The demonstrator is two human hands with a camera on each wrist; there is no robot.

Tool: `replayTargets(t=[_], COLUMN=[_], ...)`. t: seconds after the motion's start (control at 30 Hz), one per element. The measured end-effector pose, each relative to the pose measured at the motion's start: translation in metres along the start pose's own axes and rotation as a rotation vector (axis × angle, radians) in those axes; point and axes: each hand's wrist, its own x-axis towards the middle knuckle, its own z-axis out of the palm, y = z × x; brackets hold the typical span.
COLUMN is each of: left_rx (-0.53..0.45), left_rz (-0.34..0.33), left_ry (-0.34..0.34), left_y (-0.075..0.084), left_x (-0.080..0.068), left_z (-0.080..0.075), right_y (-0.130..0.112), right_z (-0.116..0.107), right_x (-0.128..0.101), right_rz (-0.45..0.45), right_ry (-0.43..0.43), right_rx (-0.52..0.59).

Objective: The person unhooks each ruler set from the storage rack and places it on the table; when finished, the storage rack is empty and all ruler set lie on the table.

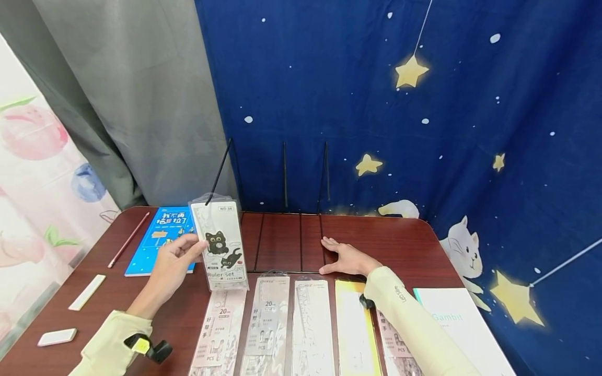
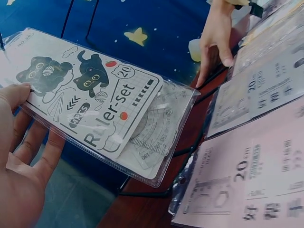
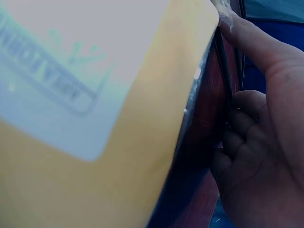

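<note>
While the left hand (image 1: 175,267) holds the ruler-set pack (image 1: 220,243) upright just above the near-left part of the table (image 1: 390,235), thumb on the front and fingers behind its left edge, the grip looks light but adequate. Pack is a clear sleeve w/ a cat card and a protractor inside (image 2: 159,128); its bottom edge sits just over the top of the nearest flat pack (image 1: 221,329).

Going right: four more flat ruler packs lie side by side along the near edge, incl. a yellow one (image 1: 354,324). Wire divider rack (image 1: 284,180) stands at the far-centre, base rods running toward the person, slots btwn the uprights.

Right hand (image 1: 345,257) rests on the table at the rack's right base rod; head view shows fingers spread and flat, holding nothing. Wrist view suggests fingertips touch the rod.

To do this well, I'd judge: keep the sleeve vertical, pinch nearer its middle so it doesn't flop, keep the right hand steadying the rack base, and avoid dragging the bottom edge across the lying packs.

Far left: blue booklet (image 1: 162,237), pencil (image 1: 128,240), two white erasers (image 1: 87,292).
</note>
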Motion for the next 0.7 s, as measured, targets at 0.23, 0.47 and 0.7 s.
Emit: replayTargets(t=[0.23, 0.47, 0.7], left_rx=[0.068, 0.098, 0.044], left_rz=[-0.010, 0.009, 0.025], left_ry=[0.031, 0.030, -0.021], left_y=[0.005, 0.008, 0.011], left_x=[-0.019, -0.023, -0.026], left_z=[-0.012, -0.021, -0.026], right_y=[-0.002, -0.002, -0.002], right_z=[0.002, 0.002, -0.001], right_x=[0.002, 0.002, -0.001], right_rz=[-0.007, 0.003, 0.003], right_ry=[-0.006, 0.005, -0.002], right_rx=[-0.025, -0.018, -0.024])
